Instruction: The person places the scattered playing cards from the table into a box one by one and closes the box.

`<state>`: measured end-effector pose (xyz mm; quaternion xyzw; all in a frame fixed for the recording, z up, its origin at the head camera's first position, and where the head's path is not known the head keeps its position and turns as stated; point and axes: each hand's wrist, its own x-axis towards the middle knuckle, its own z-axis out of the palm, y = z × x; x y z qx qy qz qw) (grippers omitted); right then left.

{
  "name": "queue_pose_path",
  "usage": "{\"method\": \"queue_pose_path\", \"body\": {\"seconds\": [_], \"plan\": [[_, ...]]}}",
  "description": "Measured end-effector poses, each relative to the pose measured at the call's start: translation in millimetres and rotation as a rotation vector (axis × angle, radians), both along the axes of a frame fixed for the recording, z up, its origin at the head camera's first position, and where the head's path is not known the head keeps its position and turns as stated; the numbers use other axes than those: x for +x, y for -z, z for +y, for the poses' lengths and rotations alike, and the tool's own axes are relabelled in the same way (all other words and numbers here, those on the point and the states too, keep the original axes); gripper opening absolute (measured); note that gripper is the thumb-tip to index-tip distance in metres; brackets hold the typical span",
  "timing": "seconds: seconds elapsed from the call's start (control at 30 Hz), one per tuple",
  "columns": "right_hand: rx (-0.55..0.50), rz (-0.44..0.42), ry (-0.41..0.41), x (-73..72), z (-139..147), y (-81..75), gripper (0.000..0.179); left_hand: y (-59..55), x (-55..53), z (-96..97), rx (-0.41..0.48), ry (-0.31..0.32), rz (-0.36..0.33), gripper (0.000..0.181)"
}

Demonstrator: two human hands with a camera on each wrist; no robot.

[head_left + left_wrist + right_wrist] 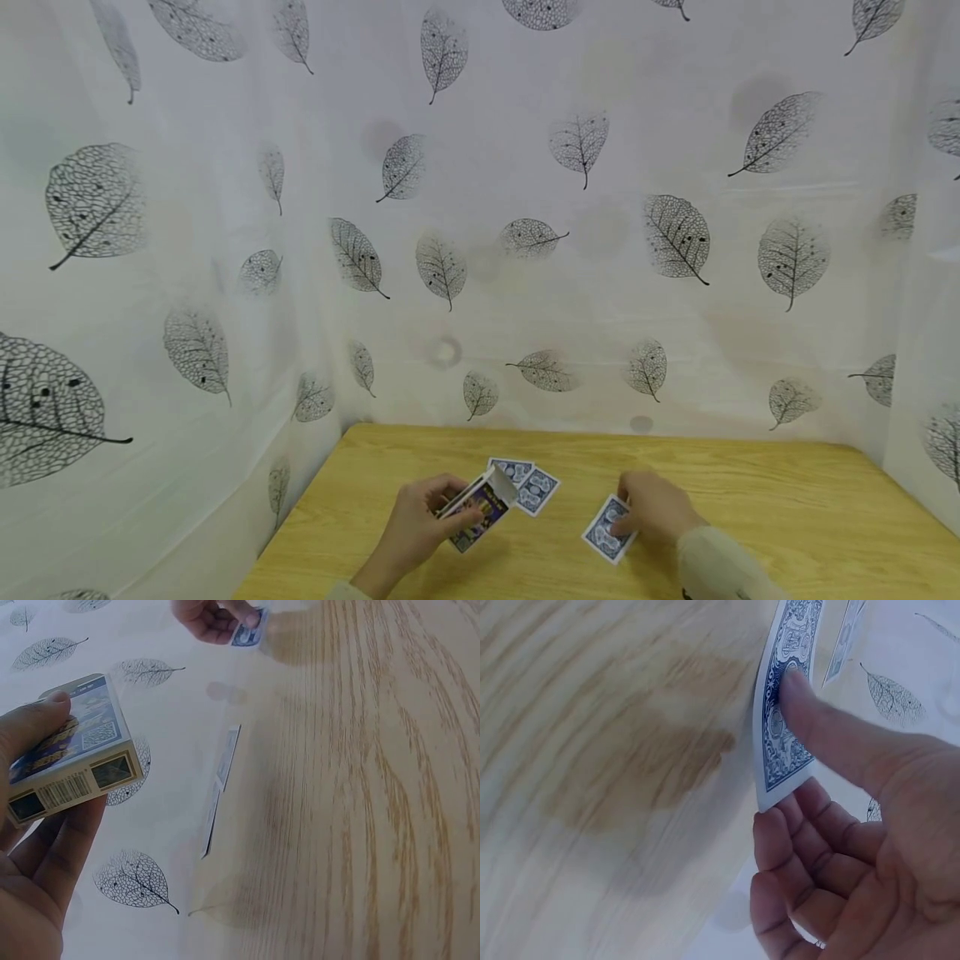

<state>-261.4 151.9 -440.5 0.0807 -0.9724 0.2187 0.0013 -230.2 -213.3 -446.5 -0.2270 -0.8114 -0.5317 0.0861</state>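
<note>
My left hand [422, 518] grips a playing card box [477, 510], thumb across its printed purple front and fingers behind. Its flap end tilts up and to the right, and the barcode end faces the left wrist camera. To the right, my right hand [660, 507] pinches a blue-backed playing card [789, 712], thumb on the patterned back and fingers underneath. In the right wrist view that card bows slightly. Past the box, two more blue-backed cards lie on the table, one card [538, 491] overlapping the other card [510, 468], which the box partly hides.
The wooden table [795, 508] has its far edge against a pale curtain [510, 317] printed with dark leaves. More of this curtain hangs along the left and right sides.
</note>
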Motion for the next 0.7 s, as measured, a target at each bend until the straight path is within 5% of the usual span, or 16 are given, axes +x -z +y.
{"method": "queue_pose_path", "body": {"seconds": [0.7], "plan": [[-0.102, 0.119, -0.007, -6.5, 29, -15.3, 0.016, 2.1, -1.5, -2.1, -0.038, -0.023, 0.009, 0.024]]}}
